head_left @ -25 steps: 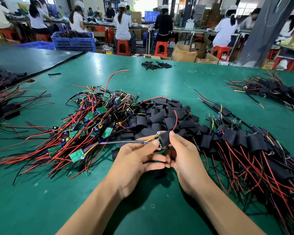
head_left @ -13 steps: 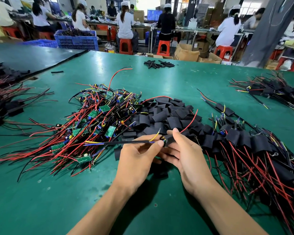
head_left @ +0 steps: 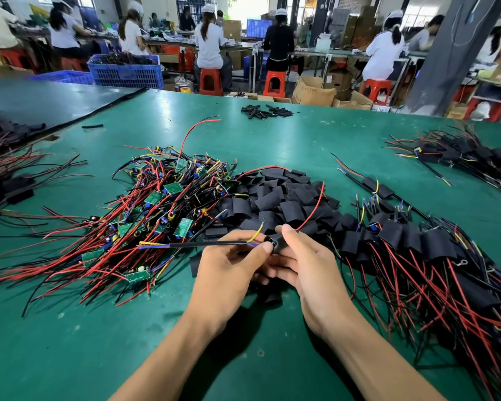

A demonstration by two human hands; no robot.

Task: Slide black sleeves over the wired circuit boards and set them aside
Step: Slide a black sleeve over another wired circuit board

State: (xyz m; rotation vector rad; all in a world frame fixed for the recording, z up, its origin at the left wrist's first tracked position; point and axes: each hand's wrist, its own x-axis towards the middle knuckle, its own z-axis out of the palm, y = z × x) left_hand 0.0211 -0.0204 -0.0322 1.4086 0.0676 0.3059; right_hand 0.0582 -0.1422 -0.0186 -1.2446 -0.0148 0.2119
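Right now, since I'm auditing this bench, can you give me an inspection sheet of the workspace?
Surface: green table.
Job's things: bare circuit boards piled left; loose black sleeves heaped centre; sleeved boards piled right.
Clutter: black tube bundle at far edge.
Hands: left hand pinches the black cable; right hand grips one sleeve, fingers curled round it.
Cables: red wire arcs up from that sleeve.
Surroundings: workers seated on red stools; blue crate; cardboard boxes.
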